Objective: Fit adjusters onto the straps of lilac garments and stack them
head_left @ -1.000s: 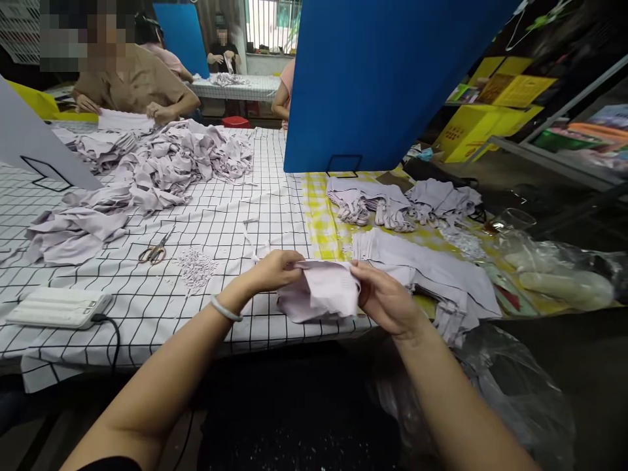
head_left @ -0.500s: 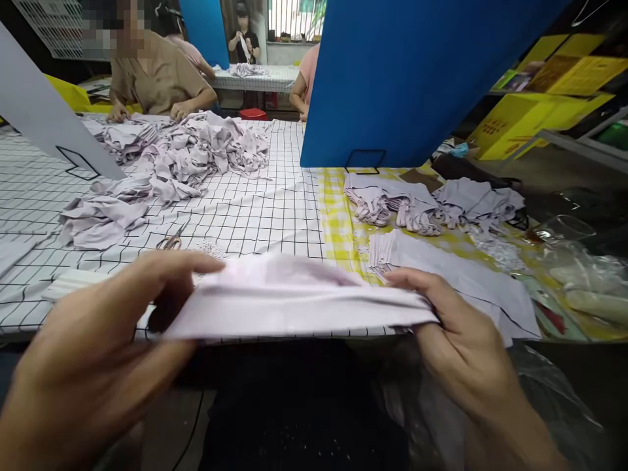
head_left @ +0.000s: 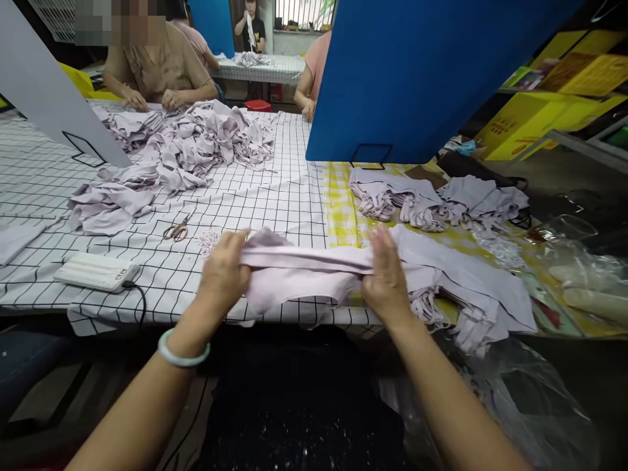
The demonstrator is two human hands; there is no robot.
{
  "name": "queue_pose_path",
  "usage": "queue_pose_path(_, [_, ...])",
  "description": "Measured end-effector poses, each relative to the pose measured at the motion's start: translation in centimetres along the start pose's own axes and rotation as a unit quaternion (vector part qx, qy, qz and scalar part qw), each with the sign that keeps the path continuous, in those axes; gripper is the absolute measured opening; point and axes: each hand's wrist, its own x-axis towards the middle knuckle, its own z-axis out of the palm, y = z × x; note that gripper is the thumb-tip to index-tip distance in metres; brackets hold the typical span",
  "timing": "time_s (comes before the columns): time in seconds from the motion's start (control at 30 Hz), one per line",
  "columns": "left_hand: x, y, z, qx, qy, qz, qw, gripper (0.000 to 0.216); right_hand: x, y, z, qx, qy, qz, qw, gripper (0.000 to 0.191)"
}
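A pale lilac piece of fabric (head_left: 299, 288) is stretched level between my two hands, over the near edge of the table. My left hand (head_left: 226, 268), with a pale green bangle above the wrist, is closed on its left end. At the other end my right hand (head_left: 385, 275) is closed on it, thumb upward. The fabric's lower part hangs loose and is somewhat blurred. Left of it lie scissors (head_left: 179, 226), beside a scatter of small clippings (head_left: 209, 243). Close to my right hand is a stack of similar fabric pieces (head_left: 456, 268), its straps hanging over the table edge.
A heap of lilac fabric (head_left: 196, 144) lies at the back left. A white power bank (head_left: 98, 271) with a cable is near the front left. A blue panel (head_left: 402, 78) and a white panel (head_left: 53, 78) stand on the table. Plastic bags (head_left: 534, 392) hang at right. Co-workers sit opposite.
Both hands have moved away from me over the table, still holding the fabric, and are closer together. The fabric has turned, with its loose part now hanging below the stretched edge.
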Motion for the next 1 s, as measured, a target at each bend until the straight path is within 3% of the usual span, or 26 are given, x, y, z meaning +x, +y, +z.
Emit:
queue_pose_path(0.1, [-0.7,-1.2,4.2,0.015,-0.094,-0.052,0.994,0.060,-1.1,1.4,3.4,-0.043,-0.063,-0.003,0.997,0.082])
queue_pose_path(0.2, [-1.5,-2.0,6.1,0.027,-0.129,-0.067,0.989,0.060,-2.1,2.0,4.7,-0.087,-0.066,0.034,0.993,0.071])
queue_pose_path(0.4, [-2.3,-2.0,4.9,0.048,-0.117,-0.090,0.988,0.055,-1.9,1.1,3.1,-0.110,-0.012,0.064,0.992,0.025])
queue_pose_path(0.47, [-2.7,-2.0,4.8,0.059,-0.124,-0.094,0.986,0.047,-2.4,1.2,2.8,-0.104,0.013,0.067,0.992,0.019])
queue_pose_path(0.57, [-3.4,-1.9,4.9,0.075,-0.138,-0.072,0.985,0.042,-3.2,1.3,2.9,-0.106,-0.024,0.037,0.993,0.014])
queue_pose_path(0.67, [-3.6,-2.1,4.5,0.066,-0.140,-0.059,0.986,0.032,-3.5,1.3,3.1,-0.117,-0.035,0.064,0.990,0.015])
queue_pose_path(0.77, [-3.4,-2.9,2.8,0.002,-0.192,-0.048,0.980,0.034,-3.3,1.3,2.6,-0.094,-0.028,0.080,0.992,0.025])
queue_pose_path(0.87, [-2.6,-3.6,0.9,-0.047,-0.238,0.000,0.970,0.038,-3.1,1.5,1.4,-0.016,-0.126,0.008,0.992,0.037])
queue_pose_path(0.93, [-1.4,-3.6,0.7,-0.034,-0.205,0.033,0.978,0.038,-2.9,1.8,0.3,0.054,-0.178,-0.007,0.983,0.043])
queue_pose_path(1.0, [0.1,-3.0,1.6,0.007,-0.166,0.057,0.984,0.035,-2.2,2.2,-0.4,0.119,-0.190,0.034,0.974,0.043])
